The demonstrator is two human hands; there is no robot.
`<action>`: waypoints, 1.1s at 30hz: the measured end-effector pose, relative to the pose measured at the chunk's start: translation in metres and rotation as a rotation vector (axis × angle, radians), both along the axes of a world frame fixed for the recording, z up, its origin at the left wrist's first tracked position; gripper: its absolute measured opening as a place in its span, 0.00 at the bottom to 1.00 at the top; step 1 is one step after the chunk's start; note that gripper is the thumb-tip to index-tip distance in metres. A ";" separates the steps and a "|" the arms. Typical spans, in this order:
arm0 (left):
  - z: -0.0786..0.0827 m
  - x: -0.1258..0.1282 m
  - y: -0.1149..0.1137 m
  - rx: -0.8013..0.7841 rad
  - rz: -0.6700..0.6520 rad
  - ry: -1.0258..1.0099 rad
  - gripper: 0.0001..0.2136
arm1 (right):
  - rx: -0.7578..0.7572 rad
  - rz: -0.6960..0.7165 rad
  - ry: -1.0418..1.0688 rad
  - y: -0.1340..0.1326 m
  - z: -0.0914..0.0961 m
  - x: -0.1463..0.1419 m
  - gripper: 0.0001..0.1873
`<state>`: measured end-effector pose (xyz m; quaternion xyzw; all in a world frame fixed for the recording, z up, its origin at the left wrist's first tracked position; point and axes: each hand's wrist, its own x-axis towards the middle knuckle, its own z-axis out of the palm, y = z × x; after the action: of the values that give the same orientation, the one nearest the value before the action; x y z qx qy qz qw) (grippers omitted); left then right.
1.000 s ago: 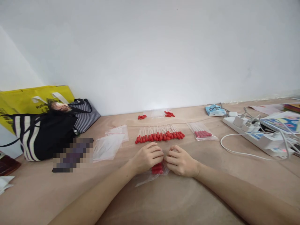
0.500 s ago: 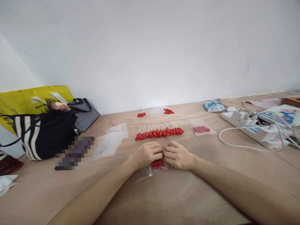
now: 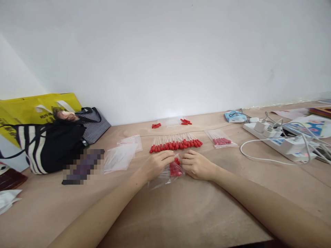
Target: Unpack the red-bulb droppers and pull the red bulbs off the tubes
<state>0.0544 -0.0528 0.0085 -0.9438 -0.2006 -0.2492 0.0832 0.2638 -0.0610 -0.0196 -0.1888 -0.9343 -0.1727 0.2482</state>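
Bagging sticks [image 3: 176, 168], I judge, with left hand [image 3: 158, 164] and right hand [image 3: 197, 166] each pinching the bag [image 3: 164, 179] between them, I need steady, even fingertips next.

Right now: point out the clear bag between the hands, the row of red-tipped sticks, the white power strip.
Clear bag [image 3: 176, 168]: head view, on the plastic over the red ends inside.
Red-tipped sticks [image 3: 173, 145]: head view, on a red end mid-row.
Power strip [image 3: 278, 141]: head view, on the socket face between plugs.

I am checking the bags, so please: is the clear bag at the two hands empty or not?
Not empty: red pieces show through the clear bag, between left hand and right hand. Whether sealed, cannot tell.
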 end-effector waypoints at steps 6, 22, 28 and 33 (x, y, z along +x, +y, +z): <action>-0.009 -0.013 -0.030 -0.406 0.227 -0.074 0.23 | -0.413 -0.046 0.165 -0.006 0.005 0.005 0.05; -0.010 -0.005 -0.031 -0.533 0.228 -0.096 0.19 | -1.116 -0.078 0.596 -0.006 -0.003 -0.005 0.14; -0.012 -0.007 -0.030 -0.521 0.206 -0.106 0.18 | -1.039 -0.139 0.514 -0.009 0.004 -0.007 0.18; -0.013 -0.007 -0.030 -0.495 0.204 -0.114 0.17 | -1.168 -0.199 0.512 -0.012 0.005 -0.010 0.15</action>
<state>0.0478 -0.0825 -0.0050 -0.8948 -0.3536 -0.2356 -0.1368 0.2538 -0.0727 -0.0144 -0.4138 -0.7636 0.3927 0.3023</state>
